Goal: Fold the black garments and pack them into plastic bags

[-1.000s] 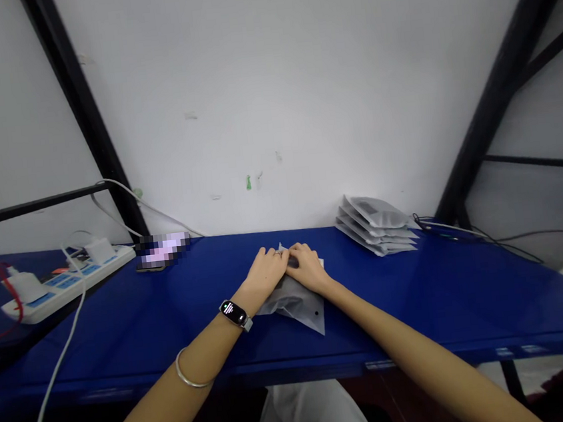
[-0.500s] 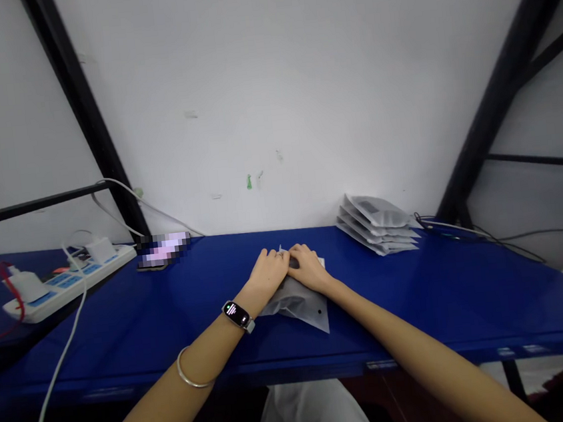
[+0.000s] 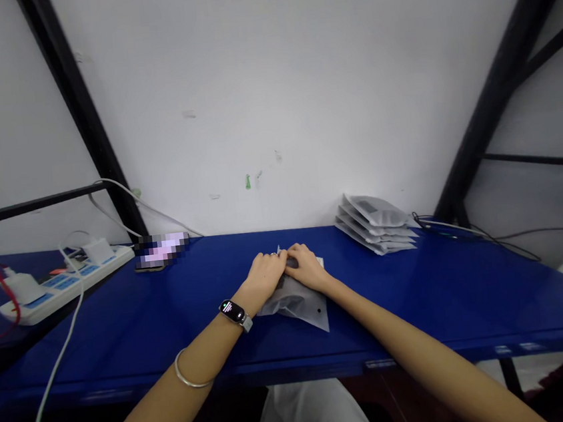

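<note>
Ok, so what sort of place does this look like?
Probably a packing bench: a blue bench top, a frosted plastic pouch on it, a stack of similar pouches, and a power strip.

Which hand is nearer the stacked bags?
Right. The right hand lies on the frosted bag, with the stacked bags beyond it and to its right. The left hand is farther away, on the other side of the right hand.

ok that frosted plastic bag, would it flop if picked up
The frosted plastic bag will probably flop, its free corner lying thin and flat. The dark shape inside may add weight. It may slide on the glossy blue table.
</note>
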